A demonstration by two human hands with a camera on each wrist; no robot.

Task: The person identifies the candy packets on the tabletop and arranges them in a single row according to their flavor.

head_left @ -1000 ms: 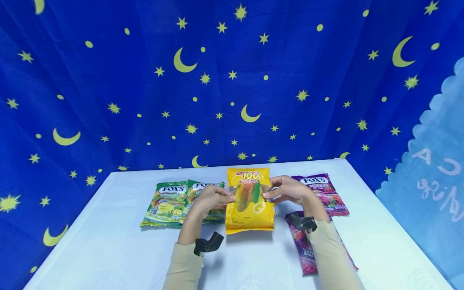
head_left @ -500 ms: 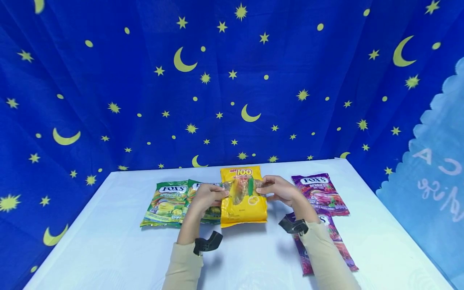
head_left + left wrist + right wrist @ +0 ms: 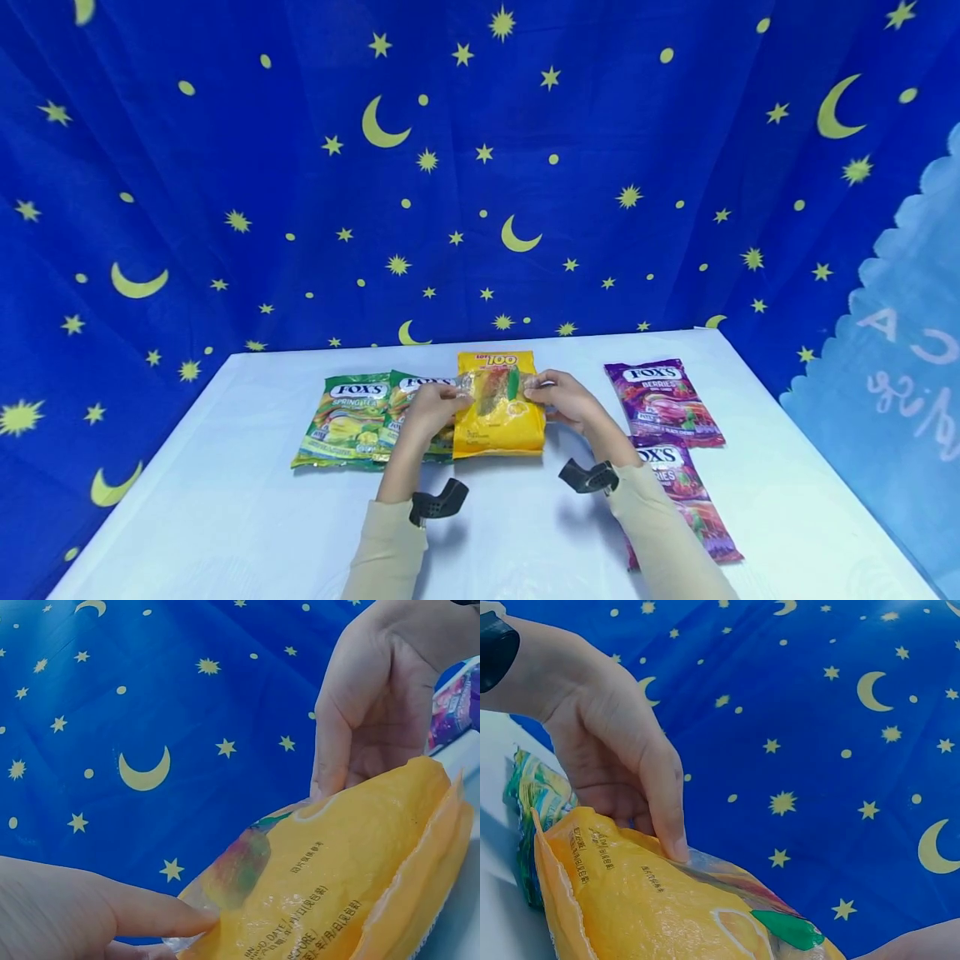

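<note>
A yellow LOT 100 candy bag (image 3: 498, 433) with a clear window is held between both hands at the middle of the table. My left hand (image 3: 432, 410) pinches its left edge, and my right hand (image 3: 566, 398) pinches the right edge. In the left wrist view the thumb lies over the front of the bag (image 3: 337, 847), while the other fingers go out of sight behind it. The right wrist view shows the bag's (image 3: 652, 900) lower seam facing the camera. Just left of it lie two green FOX'S candy bags (image 3: 347, 425), the nearer one partly covered by my left hand.
At the right lie two purple FOX'S berries bags, one farther back (image 3: 663, 404) and one nearer (image 3: 693, 504), partly under my right forearm. The white table (image 3: 225, 517) ends at a blue star-and-moon curtain (image 3: 450, 167). A light-blue cloth (image 3: 907, 350) hangs at the right.
Both hands have brought the yellow bag slightly left and it now sits lower, near the green bags. The right forearm has shifted left, uncovering more of the nearer purple bag.
</note>
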